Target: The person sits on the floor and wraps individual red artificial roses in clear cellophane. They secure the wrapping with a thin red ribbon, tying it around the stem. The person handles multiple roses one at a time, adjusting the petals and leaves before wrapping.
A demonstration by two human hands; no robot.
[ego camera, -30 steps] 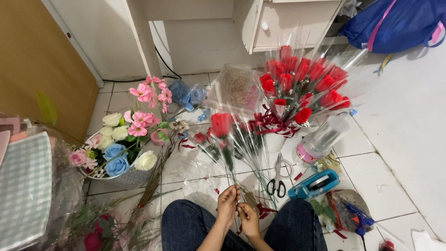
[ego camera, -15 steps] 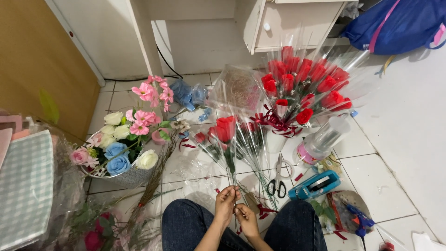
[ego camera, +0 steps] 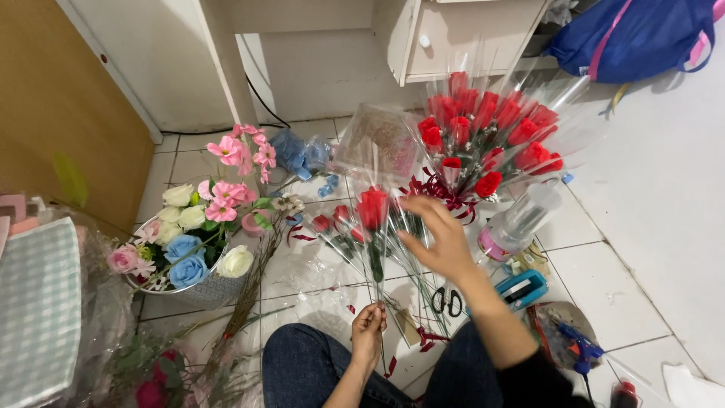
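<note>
My left hand (ego camera: 368, 326) pinches the bottom of the stem of a single red rose (ego camera: 371, 208) in a clear plastic sleeve, held upright over the tiled floor. My right hand (ego camera: 442, 238) is raised beside the sleeve, fingers spread and touching the plastic near the flower head. A few more wrapped red roses (ego camera: 336, 221) lie on the floor just behind it. Further back stands a large bunch of wrapped red roses (ego camera: 491, 128) tied with red ribbon.
A bucket of pink, blue and white flowers (ego camera: 198, 230) stands at the left. Scissors (ego camera: 448, 302), a blue tape dispenser (ego camera: 521, 289), a clear lidded container (ego camera: 522, 217) and a glue gun (ego camera: 578, 349) lie at the right. My knees (ego camera: 302, 370) are at the bottom.
My right hand left the stem base, where both hands were together, and rose to the sleeve near the flower head. The left hand still holds the stem.
</note>
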